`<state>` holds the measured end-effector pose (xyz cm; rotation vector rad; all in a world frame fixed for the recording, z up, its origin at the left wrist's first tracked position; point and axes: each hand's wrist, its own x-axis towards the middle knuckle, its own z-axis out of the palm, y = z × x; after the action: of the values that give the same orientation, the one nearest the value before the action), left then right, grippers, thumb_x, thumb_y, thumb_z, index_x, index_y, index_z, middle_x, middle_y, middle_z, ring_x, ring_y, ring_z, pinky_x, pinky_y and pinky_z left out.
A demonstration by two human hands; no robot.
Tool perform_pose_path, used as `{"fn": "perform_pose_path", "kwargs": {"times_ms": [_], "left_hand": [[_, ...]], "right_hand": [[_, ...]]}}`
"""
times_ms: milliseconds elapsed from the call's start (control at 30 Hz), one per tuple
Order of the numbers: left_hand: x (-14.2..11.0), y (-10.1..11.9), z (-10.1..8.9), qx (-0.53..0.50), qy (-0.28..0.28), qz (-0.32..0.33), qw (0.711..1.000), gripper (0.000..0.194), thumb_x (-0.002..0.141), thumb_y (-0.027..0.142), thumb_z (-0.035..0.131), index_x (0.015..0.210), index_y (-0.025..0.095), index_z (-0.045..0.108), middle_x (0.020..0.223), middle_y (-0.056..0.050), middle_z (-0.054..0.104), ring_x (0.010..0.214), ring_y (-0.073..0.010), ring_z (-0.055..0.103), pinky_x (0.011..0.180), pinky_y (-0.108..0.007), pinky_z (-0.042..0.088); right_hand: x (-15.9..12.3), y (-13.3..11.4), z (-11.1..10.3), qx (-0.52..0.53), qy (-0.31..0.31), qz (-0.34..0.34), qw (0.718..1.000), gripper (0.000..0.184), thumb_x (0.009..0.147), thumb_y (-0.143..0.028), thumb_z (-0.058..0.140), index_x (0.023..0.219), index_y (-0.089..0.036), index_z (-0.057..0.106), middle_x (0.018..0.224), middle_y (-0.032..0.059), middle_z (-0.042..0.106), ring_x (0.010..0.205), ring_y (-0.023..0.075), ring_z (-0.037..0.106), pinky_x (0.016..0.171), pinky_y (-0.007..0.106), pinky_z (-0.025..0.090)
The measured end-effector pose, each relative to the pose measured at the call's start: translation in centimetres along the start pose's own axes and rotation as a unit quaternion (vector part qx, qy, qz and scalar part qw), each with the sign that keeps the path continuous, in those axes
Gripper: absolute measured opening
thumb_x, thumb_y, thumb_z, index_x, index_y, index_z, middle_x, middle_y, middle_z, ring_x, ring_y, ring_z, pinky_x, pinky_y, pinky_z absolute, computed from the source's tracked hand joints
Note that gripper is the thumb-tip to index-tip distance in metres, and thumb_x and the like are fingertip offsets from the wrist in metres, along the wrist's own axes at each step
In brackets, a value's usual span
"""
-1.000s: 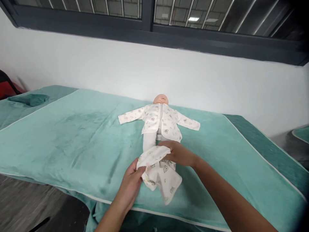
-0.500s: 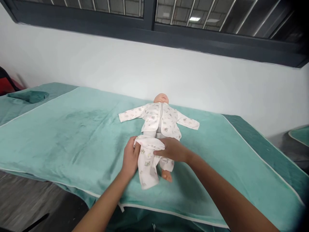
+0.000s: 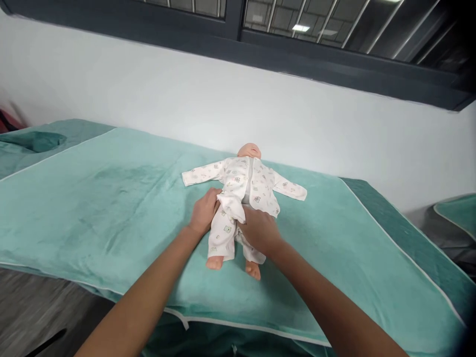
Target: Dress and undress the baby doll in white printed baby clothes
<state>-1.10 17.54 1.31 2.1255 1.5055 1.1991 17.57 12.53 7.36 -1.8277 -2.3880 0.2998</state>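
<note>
A baby doll (image 3: 249, 150) lies on its back, head toward the wall, arms spread. It wears a white patterned jacket (image 3: 235, 174), parted at the front over a grey-white layer. White patterned baby pants (image 3: 222, 233) cover both legs, and the two bare feet stick out below the cuffs. My left hand (image 3: 205, 212) grips the waistband on the left side, near the jacket's hem. On the other side my right hand (image 3: 258, 228) is closed on the bunched waistband between the thighs; some of its fingers are hidden in the cloth.
The doll lies on a bed with a light green plush cover (image 3: 122, 208), edged in white piping. A face hole (image 3: 44, 141) is at the far left. Behind stands a white wall (image 3: 178, 99) under a dark-framed barred window (image 3: 238, 29). Another green bed (image 3: 457, 208) shows at right.
The pants have been drawn up the doll's left-hand leg in view, and that foot has come out of the cuff. Both hands have moved up toward the doll's waist.
</note>
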Motion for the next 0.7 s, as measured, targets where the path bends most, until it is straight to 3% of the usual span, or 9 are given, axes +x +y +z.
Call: {"fn": "perform_pose_path", "kwargs": {"times_ms": [100, 200, 300, 400, 467, 567, 633, 700], "left_hand": [[-1.3, 0.8, -0.7, -0.042, 0.002, -0.021, 0.999, 0.031, 0.094, 0.033, 0.038, 0.112, 0.019, 0.059, 0.111, -0.009, 0.062, 0.102, -0.0232, 0.056, 0.09, -0.035, 0.041], [-2.9, 2.0, -2.1, -0.167, -0.017, -0.068, 0.983, 0.033, 0.093, 0.04, 0.043, 0.11, 0.019, 0.062, 0.108, -0.007, 0.065, 0.099, -0.0216, 0.058, 0.089, -0.031, 0.043], [-2.9, 2.9, -3.4, -0.291, -0.006, -0.139, 0.947, 0.045, 0.095, 0.051, 0.037, 0.105, 0.018, 0.065, 0.104, -0.008, 0.067, 0.096, -0.0216, 0.06, 0.087, -0.031, 0.045], [-0.3, 3.6, -3.9, -0.282, 0.013, -0.173, 0.944, 0.047, 0.093, 0.055, 0.038, 0.097, 0.018, 0.065, 0.091, -0.007, 0.066, 0.089, -0.0213, 0.06, 0.083, -0.032, 0.046], [2.1, 4.2, -3.9, -0.211, -0.024, -0.149, 0.966, 0.038, 0.087, 0.053, 0.05, 0.099, 0.019, 0.064, 0.091, -0.005, 0.064, 0.089, -0.0209, 0.059, 0.083, -0.032, 0.046], [4.8, 5.7, -3.4, -0.038, -0.119, -0.062, 0.99, 0.045, 0.073, 0.046, 0.07, 0.109, 0.02, 0.06, 0.107, -0.006, 0.059, 0.1, -0.0239, 0.055, 0.085, -0.034, 0.046], [5.5, 7.0, -2.6, 0.11, -0.164, 0.001, 0.98, 0.052, 0.067, 0.039, 0.075, 0.112, 0.019, 0.057, 0.115, -0.01, 0.055, 0.106, -0.0282, 0.052, 0.086, -0.038, 0.046], [5.4, 8.2, -1.8, 0.234, -0.175, 0.046, 0.955, 0.046, 0.071, 0.033, 0.072, 0.111, 0.018, 0.056, 0.117, -0.013, 0.053, 0.109, -0.0316, 0.049, 0.085, -0.041, 0.046]], "right_hand": [[-0.2, 0.1, -0.3, 0.034, 0.017, -0.005, 0.999, 0.01, 0.09, -0.03, 0.049, 0.087, -0.021, 0.054, 0.081, 0.0063, 0.066, 0.072, 0.0211, 0.061, 0.057, 0.029, 0.026], [-0.8, 1.0, -1.6, 0.16, -0.007, -0.053, 0.986, 0.016, 0.088, -0.038, 0.056, 0.09, -0.023, 0.055, 0.086, 0.0031, 0.067, 0.077, 0.0204, 0.06, 0.06, 0.028, 0.033], [-1.2, 2.4, -3.1, 0.36, -0.015, -0.085, 0.929, 0.029, 0.087, -0.05, 0.059, 0.103, -0.026, 0.057, 0.097, 0.0007, 0.065, 0.085, 0.019, 0.06, 0.068, 0.028, 0.041], [-1.1, 3.8, -3.7, 0.466, 0.079, -0.096, 0.876, 0.032, 0.095, -0.052, 0.043, 0.106, -0.025, 0.057, 0.099, 0.002, 0.063, 0.088, 0.018, 0.058, 0.072, 0.029, 0.044], [-0.4, 4.3, -3.6, 0.441, 0.15, -0.088, 0.881, 0.032, 0.098, -0.049, 0.038, 0.106, -0.024, 0.056, 0.099, 0.0035, 0.061, 0.089, 0.0182, 0.058, 0.075, 0.03, 0.044], [1.2, 4.3, -3.2, 0.258, 0.213, -0.024, 0.942, 0.025, 0.092, -0.045, 0.051, 0.1, -0.022, 0.053, 0.1, 0.0055, 0.059, 0.086, 0.0195, 0.058, 0.072, 0.031, 0.044], [2.4, 3.6, -2.9, 0.113, 0.19, 0.025, 0.975, 0.03, 0.085, -0.047, 0.061, 0.097, -0.02, 0.052, 0.1, 0.0074, 0.058, 0.084, 0.0215, 0.058, 0.066, 0.03, 0.043], [3.3, 2.5, -2.6, 0.018, 0.144, 0.051, 0.988, 0.031, 0.083, -0.044, 0.065, 0.097, -0.019, 0.052, 0.1, 0.0103, 0.059, 0.086, 0.0241, 0.06, 0.065, 0.03, 0.042]]}}
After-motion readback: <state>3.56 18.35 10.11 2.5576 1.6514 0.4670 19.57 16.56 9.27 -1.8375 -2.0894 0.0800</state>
